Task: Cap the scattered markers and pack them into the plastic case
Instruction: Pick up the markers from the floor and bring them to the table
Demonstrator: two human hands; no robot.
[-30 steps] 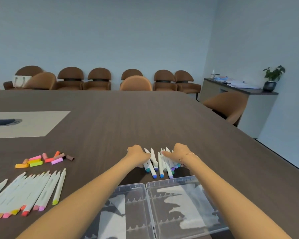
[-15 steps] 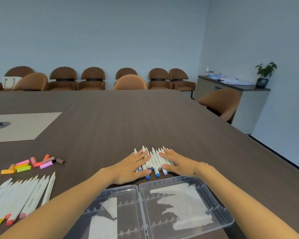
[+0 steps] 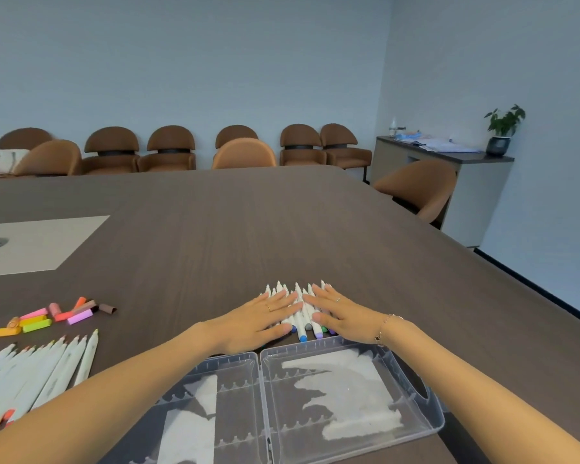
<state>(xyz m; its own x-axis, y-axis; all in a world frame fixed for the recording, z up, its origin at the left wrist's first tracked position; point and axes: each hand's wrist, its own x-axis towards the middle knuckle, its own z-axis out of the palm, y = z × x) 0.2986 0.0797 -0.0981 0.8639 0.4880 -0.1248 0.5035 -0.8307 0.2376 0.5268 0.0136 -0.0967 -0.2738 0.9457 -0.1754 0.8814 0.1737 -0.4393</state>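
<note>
Both hands lie flat with straight fingers on a tight row of white markers. The left hand [image 3: 260,318] presses the row's left part, the right hand [image 3: 340,314] its right part, fingertips nearly meeting in the middle. The capped markers [image 3: 300,321] point away from the person; their exact count cannot be told, since the hands cover most of them, though about nine tips show beyond the fingers, and blue, grey, green and purple caps show at the near ends.

Just near of them the clear plastic case [image 3: 412,380] lies open on the dark worktop [image 3: 248,229], its two halves side by side, with nothing in them.

To the left lie a second row of about ten uncapped markers [image 3: 44,373], and beyond it roughly ten loose caps [image 3: 52,318] in orange, yellow, green, pink, red and brown.

No writing can be read.
</note>
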